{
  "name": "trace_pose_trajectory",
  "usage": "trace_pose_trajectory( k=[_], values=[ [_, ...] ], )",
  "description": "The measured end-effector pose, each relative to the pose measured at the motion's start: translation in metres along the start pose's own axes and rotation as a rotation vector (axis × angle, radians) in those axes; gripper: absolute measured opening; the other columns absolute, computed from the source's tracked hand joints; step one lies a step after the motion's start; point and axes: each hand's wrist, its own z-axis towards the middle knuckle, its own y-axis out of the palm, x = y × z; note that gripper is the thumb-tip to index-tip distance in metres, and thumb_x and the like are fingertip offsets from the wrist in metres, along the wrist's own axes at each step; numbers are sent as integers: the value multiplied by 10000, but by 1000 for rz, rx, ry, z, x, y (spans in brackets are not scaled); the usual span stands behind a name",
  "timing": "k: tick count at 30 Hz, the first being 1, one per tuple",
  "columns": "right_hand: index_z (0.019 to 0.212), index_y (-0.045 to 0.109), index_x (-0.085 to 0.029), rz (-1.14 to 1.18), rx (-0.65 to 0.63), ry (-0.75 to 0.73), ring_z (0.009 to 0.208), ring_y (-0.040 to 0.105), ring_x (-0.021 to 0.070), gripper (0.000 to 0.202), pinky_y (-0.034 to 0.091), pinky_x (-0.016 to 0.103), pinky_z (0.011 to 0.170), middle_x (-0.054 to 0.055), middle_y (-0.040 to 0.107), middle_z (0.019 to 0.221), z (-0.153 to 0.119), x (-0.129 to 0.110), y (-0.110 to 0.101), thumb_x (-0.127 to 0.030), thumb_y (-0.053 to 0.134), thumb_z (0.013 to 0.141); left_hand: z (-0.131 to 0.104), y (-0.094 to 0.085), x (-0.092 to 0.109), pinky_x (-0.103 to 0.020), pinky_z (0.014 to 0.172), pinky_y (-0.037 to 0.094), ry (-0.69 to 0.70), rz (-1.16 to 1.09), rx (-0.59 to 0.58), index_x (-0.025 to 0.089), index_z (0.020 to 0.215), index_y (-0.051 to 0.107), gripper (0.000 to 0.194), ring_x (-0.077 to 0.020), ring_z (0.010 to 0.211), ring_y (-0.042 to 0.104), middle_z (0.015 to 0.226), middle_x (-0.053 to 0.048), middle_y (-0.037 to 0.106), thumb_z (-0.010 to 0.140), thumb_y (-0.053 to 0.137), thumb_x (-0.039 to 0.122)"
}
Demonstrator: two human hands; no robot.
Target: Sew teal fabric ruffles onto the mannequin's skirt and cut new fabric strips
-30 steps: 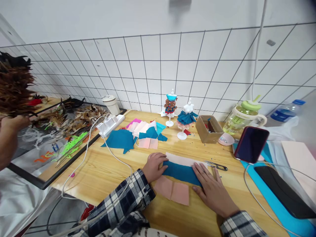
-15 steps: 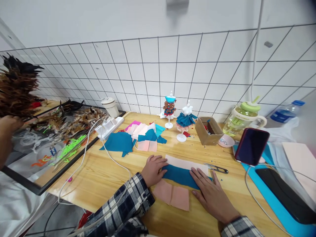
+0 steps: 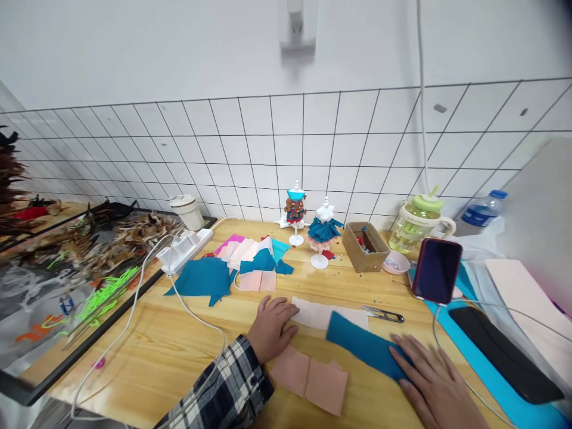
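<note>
My left hand (image 3: pixel 271 328) lies on the wooden table, its fingers stretched at the left end of a pale pink fabric strip (image 3: pixel 313 313). Farther right and nearer me, my right hand (image 3: pixel 435 381) rests flat with spread fingers over the right end of a teal fabric strip (image 3: pixel 364 345). The teal strip slants down to the right, its far left corner by the pale strip's near edge. Below my left hand, dusty pink fabric squares (image 3: pixel 308 381) lie side by side, another piece peeking out underneath. Thread snips (image 3: pixel 385 314) lie at the pale strip's right end.
Fabric scraps (image 3: pixel 203 277) and a white power strip (image 3: pixel 185 250) lie left. Behind stand two small dressed mannequins (image 3: pixel 324 229), a cardboard box (image 3: pixel 365 247) and a pink dish (image 3: pixel 395 262). A propped phone (image 3: pixel 437 271) and drink jug (image 3: pixel 415 223) stand right. Cables cross the left side.
My right hand has moved right and towards me, with the teal strip shifting off the pale strip under it. My left hand stays near the pale strip's left end. The view has turned slightly.
</note>
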Motion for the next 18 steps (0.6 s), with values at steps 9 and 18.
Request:
trace_pose_trajectory(
  k=[9,18],
  values=[
    [1131,652,-223,-39,210,267,991,621,283,410,471,413,804,80,674,1159,-8,0,-6,-462,488,841,-5,-10,2,-469,984,312,100,-4,60,280,1105,626,300,-256,1097,506,1152,-66,619,808,594,311],
    [1326,488,-281,370,62,-284,748,613,188,560,460,284,646,29,697,1001,78,-126,-8,-473,593,810,-34,-8,18,-395,864,354,195,-92,-122,246,814,645,178,-218,932,529,938,-33,638,761,669,414]
  ],
)
